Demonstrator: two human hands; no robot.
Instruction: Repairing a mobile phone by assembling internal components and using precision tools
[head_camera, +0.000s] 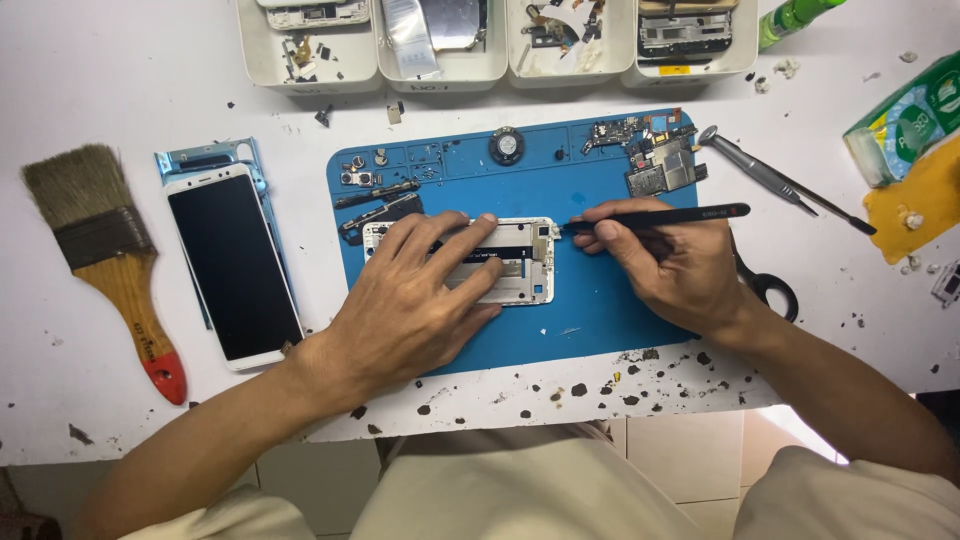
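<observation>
An opened white phone frame (520, 262) lies on a blue work mat (590, 300). My left hand (410, 295) rests flat over it, fingers spread, pressing it down. My right hand (670, 262) pinches black tweezers (660, 217), held level, with the tips touching the frame's right edge. Most of the frame's left part is hidden under my left hand.
Small phone parts and circuit boards (655, 160) sit along the mat's top edge. A white phone with a dark screen (233, 265) and a paintbrush (110, 260) lie left. Parts bins (310, 55) line the back. Metal tools (775, 180), scissors (770, 288) and a tissue pack (900, 115) lie right.
</observation>
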